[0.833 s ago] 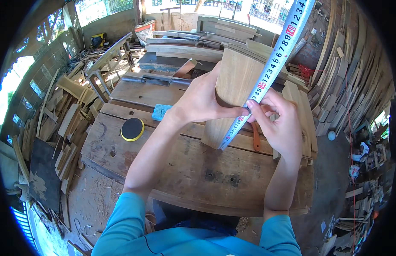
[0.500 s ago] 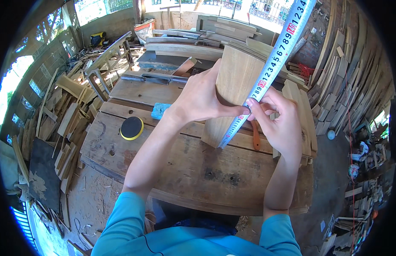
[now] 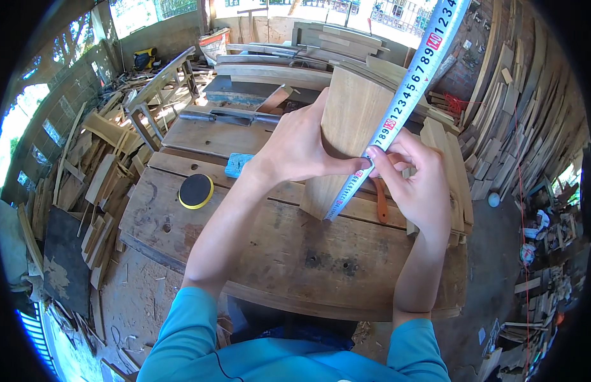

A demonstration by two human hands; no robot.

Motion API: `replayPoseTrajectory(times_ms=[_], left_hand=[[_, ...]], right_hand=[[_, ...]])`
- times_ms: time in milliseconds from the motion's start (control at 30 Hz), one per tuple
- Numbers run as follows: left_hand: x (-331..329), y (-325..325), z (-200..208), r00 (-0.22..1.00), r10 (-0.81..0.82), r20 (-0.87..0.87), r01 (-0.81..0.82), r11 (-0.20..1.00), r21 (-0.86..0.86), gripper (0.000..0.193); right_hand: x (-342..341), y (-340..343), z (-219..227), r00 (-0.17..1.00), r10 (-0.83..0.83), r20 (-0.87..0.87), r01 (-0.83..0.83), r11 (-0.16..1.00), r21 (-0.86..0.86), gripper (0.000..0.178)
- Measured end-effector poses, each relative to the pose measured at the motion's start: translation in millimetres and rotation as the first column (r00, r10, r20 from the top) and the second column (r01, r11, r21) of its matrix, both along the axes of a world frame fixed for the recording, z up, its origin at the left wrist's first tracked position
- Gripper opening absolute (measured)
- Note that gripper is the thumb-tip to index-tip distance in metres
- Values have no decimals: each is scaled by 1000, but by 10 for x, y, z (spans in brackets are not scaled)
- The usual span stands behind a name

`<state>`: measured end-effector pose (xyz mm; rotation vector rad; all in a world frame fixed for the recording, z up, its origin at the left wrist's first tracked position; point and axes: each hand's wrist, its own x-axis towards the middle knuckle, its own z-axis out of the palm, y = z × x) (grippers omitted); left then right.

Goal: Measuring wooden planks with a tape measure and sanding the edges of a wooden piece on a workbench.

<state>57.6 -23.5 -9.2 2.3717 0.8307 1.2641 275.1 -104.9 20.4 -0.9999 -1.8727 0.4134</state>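
A smooth wooden board (image 3: 353,105) stands upright on the workbench (image 3: 264,251), tilted a little, its lower end on the bench top. My left hand (image 3: 302,143) is closed round the board's left side, its thumb reaching across the face to the right edge. Along that edge runs the white blade of a tape measure (image 3: 407,89), slanting from the bench up past the board's top and out of view. My right hand (image 3: 413,175) pinches the blade between thumb and fingers, close to the left thumb tip. The tape's case is not in view.
On the bench lie a round black-and-yellow sanding pad (image 3: 196,191), a blue block (image 3: 236,165), an orange-brown handle (image 3: 381,202) and a long dark clamp-like tool (image 3: 229,117). Stacked planks (image 3: 276,71) fill the far side. Scrap wood (image 3: 101,178) is heaped left, boards (image 3: 518,108) lean right.
Almost nothing differs. Both hands keep their grip, and the board and tape blade shift by only a hair.
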Motion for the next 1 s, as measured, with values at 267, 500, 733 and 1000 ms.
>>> replayPoseTrajectory(times_ms=[267,500,733,1000], left_hand=[[-14,6,-9,999,-43,19,44,996,-76,112],[-12,16,-6,999,-48,16,48,998,-40,113],[-12,22,-3,993,-103,51,109,983,-145,115],[-28,59,5,979,-181,97,194,969,-151,121]], right_hand=[[-2,-6,23,999,-15,43,13,999,45,10],[8,-6,41,996,-31,79,26,998,57,12],[3,-6,67,993,-47,105,39,996,75,13],[32,11,77,994,-37,105,31,998,64,13]])
